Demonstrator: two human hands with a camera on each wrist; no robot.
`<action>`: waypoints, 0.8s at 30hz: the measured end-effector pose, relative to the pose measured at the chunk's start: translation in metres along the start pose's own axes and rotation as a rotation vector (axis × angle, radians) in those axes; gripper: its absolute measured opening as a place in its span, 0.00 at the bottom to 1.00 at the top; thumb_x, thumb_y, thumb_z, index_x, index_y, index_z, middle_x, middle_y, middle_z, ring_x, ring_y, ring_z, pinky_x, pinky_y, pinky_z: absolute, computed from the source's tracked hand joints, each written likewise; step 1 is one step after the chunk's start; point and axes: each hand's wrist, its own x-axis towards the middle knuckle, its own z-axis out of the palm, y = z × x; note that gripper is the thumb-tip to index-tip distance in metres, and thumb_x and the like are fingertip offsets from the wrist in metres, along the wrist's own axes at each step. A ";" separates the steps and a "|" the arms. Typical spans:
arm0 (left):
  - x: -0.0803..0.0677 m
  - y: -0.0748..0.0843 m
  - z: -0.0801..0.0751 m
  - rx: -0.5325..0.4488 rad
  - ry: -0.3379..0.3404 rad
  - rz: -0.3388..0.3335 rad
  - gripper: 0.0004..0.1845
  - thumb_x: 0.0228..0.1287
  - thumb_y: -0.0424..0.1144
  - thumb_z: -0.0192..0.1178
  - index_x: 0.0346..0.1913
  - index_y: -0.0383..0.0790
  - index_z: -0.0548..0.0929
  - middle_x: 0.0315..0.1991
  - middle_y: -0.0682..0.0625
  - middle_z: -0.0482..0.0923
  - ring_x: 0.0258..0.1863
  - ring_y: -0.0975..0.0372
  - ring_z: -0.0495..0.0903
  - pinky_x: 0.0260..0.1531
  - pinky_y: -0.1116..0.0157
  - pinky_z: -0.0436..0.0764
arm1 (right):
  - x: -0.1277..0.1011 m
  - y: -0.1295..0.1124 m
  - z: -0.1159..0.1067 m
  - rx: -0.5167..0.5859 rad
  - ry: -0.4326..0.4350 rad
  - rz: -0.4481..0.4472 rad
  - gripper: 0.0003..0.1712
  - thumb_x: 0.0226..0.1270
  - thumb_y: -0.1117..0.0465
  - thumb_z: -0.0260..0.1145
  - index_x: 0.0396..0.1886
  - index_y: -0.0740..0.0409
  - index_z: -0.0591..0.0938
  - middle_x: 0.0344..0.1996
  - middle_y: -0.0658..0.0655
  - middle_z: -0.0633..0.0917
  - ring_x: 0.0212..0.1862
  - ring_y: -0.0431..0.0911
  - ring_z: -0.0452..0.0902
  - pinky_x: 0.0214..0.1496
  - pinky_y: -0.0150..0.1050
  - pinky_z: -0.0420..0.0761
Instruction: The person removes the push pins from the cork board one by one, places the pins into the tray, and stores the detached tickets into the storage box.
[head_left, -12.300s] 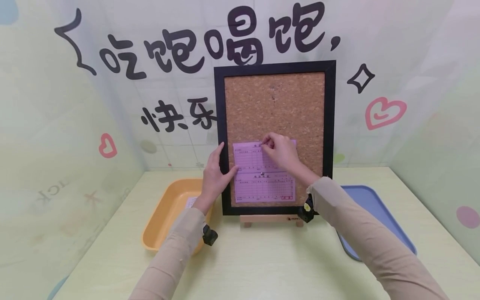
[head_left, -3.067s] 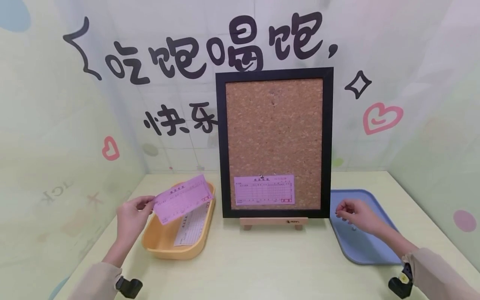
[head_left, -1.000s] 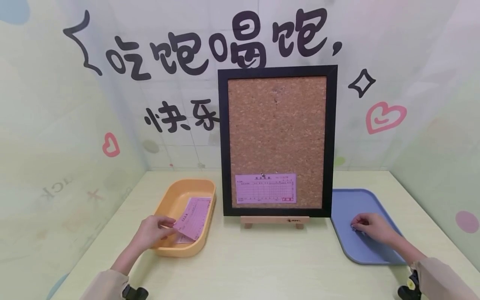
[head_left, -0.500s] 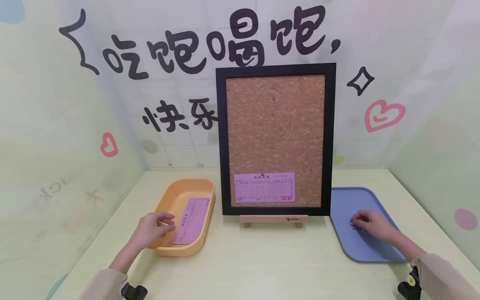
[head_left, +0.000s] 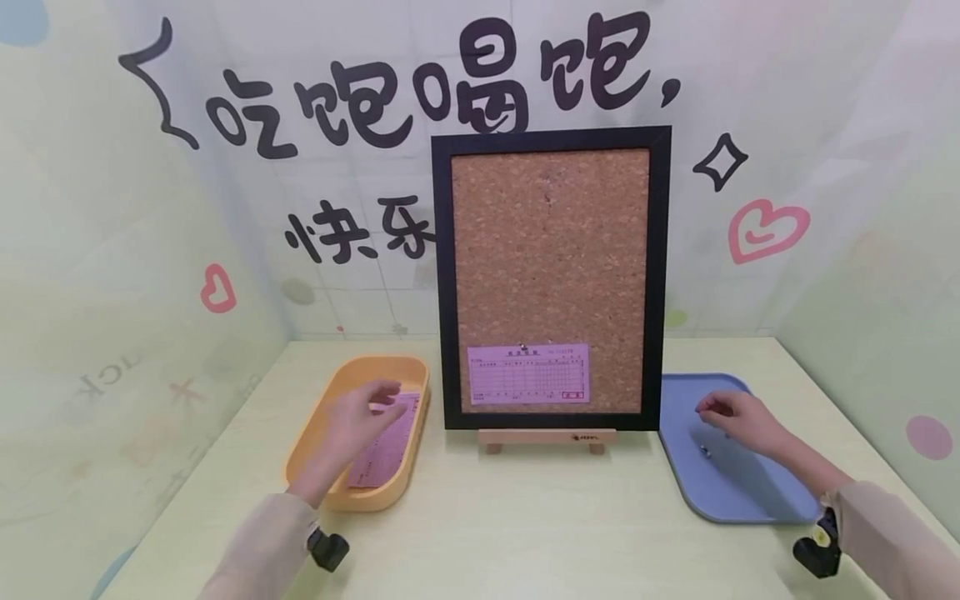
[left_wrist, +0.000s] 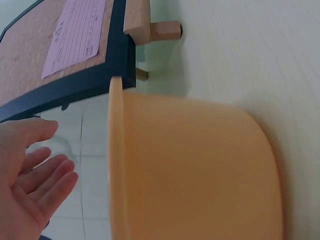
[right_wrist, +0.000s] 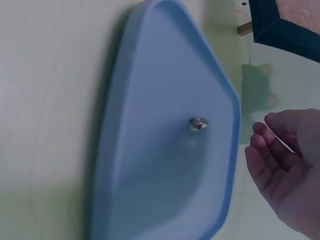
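Orange plastic tub (head_left: pixel 330 417) under left hand (head_left: pixel 360 417); metal pin (head_left: pixel 703 450) on smooth blue tray (head_left: pixel 750 492)

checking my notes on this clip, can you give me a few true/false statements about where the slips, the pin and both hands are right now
1. One pink slip is pinned low on the cork board. True.
2. The left hand holds a slip in the air. False: it hovers open over the orange tray, where a pink slip lies.
3. A small metal pin lies on the blue tray. True.
4. The right hand pinches that pin. False: it is apart from the pin, holding nothing.
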 end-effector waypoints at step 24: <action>0.022 0.042 0.067 -0.004 0.286 0.384 0.40 0.45 0.37 0.70 0.62 0.35 0.64 0.60 0.40 0.63 0.51 0.51 0.72 0.43 0.60 0.79 | 0.033 -0.083 0.007 0.070 -0.007 -0.092 0.04 0.62 0.66 0.60 0.34 0.63 0.79 0.28 0.55 0.80 0.32 0.43 0.72 0.30 0.33 0.75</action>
